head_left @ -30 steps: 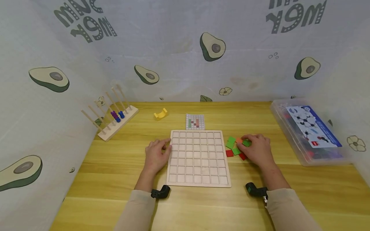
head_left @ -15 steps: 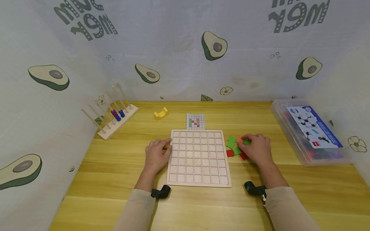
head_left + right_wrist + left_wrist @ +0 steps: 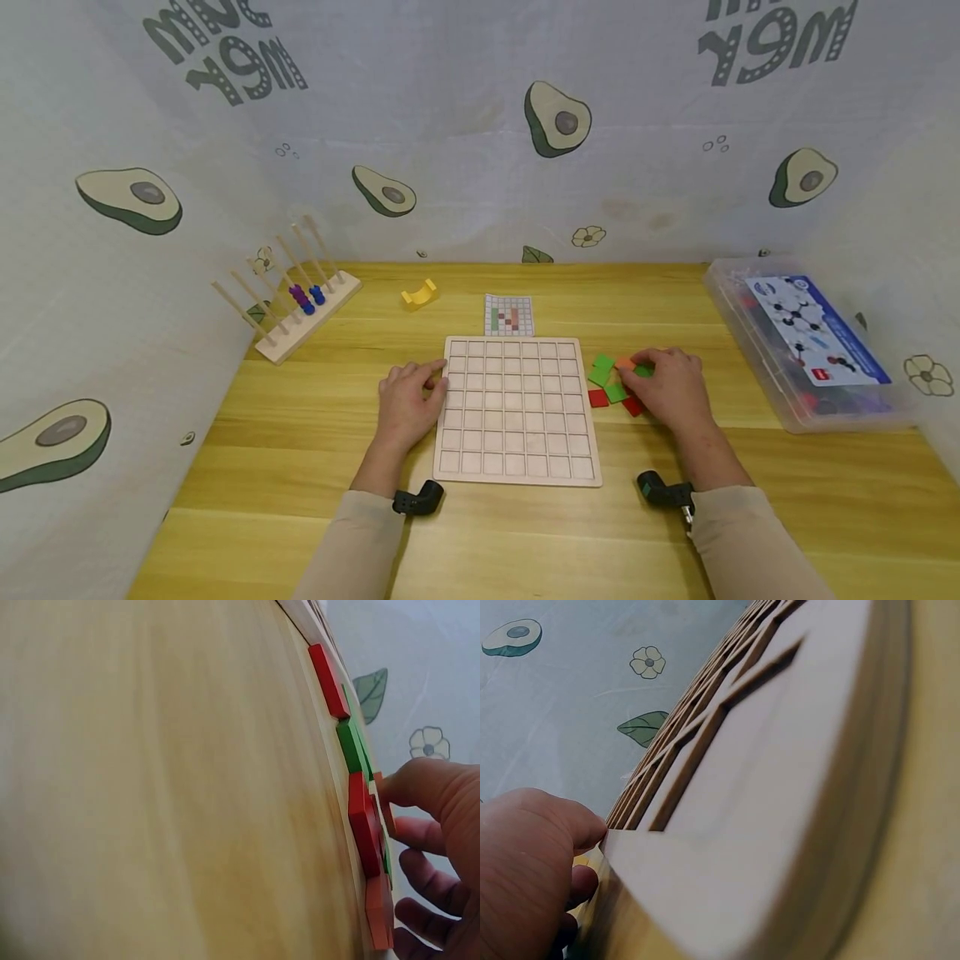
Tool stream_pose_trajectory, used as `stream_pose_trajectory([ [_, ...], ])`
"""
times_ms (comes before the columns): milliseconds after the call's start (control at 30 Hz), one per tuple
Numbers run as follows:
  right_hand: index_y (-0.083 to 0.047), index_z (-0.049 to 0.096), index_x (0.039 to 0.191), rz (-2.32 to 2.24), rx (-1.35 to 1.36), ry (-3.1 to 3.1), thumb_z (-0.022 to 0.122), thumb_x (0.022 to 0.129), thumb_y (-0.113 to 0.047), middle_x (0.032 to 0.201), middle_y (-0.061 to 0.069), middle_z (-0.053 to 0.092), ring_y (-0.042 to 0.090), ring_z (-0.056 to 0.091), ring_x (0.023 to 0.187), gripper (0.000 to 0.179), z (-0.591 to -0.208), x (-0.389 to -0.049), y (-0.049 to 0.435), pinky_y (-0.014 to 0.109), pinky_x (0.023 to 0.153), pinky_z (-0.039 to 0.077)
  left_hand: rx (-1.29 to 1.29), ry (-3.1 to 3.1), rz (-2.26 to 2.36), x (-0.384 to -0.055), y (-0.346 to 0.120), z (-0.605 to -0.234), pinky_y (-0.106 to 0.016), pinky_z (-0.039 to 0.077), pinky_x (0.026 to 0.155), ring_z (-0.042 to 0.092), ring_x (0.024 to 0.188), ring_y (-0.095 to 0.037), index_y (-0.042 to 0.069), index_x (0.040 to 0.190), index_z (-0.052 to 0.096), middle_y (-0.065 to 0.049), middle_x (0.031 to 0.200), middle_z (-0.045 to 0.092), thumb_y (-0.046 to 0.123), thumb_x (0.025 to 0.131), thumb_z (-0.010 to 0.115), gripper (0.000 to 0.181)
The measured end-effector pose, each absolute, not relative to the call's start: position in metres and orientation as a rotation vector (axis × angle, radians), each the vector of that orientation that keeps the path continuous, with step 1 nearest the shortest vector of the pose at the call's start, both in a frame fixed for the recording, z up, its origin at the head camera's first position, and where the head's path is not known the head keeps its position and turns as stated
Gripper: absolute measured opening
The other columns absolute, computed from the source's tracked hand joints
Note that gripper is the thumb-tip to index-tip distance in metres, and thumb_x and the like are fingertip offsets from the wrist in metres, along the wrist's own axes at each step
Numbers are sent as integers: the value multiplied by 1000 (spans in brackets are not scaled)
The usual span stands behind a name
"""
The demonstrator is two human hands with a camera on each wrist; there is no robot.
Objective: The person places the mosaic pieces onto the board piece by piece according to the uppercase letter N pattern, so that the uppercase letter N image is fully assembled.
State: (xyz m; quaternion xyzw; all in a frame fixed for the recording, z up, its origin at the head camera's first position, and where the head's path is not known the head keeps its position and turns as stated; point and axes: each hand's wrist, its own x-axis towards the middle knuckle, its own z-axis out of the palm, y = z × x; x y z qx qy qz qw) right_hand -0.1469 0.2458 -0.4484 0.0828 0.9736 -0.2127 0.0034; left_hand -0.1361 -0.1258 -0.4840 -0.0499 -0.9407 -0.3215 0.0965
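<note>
A pale wooden board (image 3: 517,408) marked with a grid of square cells lies flat on the table. My left hand (image 3: 407,404) rests at its left side, with fingertips touching the edge; the left wrist view shows the index finger (image 3: 585,821) against the board's rim. To the right of the board lies a loose cluster of square tiles: green tiles (image 3: 602,367), red tiles (image 3: 598,398) and orange ones. Over this cluster, my right hand (image 3: 671,387) pinches an orange tile (image 3: 385,802) between thumb and index finger. Its palm side hides part of the cluster.
Behind the board lies a small pattern card (image 3: 508,317). A pegged wooden stand (image 3: 311,321) with purple and blue beads is at the back left, near a yellow curved piece (image 3: 419,294). A clear plastic box (image 3: 802,342) sits at the right.
Both hands stay almost where they were. The right fingertips shift only very slightly at the orange tile; the view itself tilts a little.
</note>
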Motion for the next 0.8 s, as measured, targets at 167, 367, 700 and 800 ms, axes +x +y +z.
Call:
stream_pose_trajectory([
  [167,2,67,122,-670,229,3085,65,96,-34,127,34,57,51,43,118,44,-447,-145,245,62,99,40,-142,-2790,-958,-136,-126,-485,-41,33,86,51,89,-22,18,128,72,0,86,64,28,97,67,33],
  [367,-1,67,122,-646,158,3106,65,98,-36,114,25,65,42,53,108,43,-440,-144,241,57,94,47,-143,-2787,-965,-135,-126,-484,-41,33,85,51,88,-22,18,128,72,0,86,64,28,97,67,33],
  [700,-6,69,119,-759,-79,3062,70,96,-34,72,3,57,17,46,57,36,-432,-141,228,28,54,36,-145,-2798,-964,-135,-127,-483,-40,32,85,50,88,-21,19,129,72,1,86,64,29,98,66,34],
  [800,-6,70,117,-773,-138,3067,71,95,-33,69,2,55,16,45,55,34,-433,-141,222,28,53,35,-150,-2797,-960,-135,-126,-483,-40,33,85,50,88,-21,19,129,72,1,86,64,29,98,66,33],
])
